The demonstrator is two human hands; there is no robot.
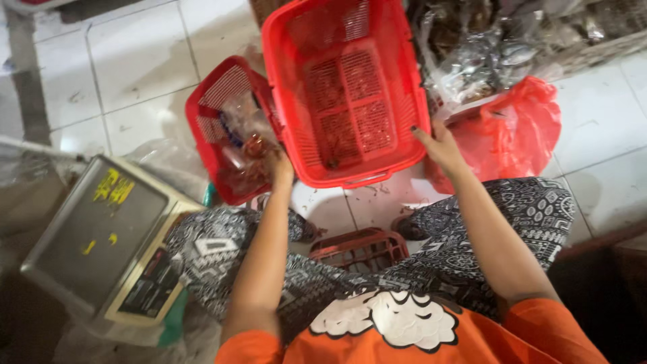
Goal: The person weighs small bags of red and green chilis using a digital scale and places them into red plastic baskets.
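Red basket (347, 87), seemingly tilted, lengthwise away.

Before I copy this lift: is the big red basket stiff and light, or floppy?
Likely stiff: the big red basket keeps its shape held only at its rim by the left hand and right hand. Probably light: slotted plastic, nearly empty. Held tilted, scraps may slide.

basket (347, 94) ahead, centre | second basket (226, 131) left, behind it | scale (101, 236) far left | bag (515, 128) right
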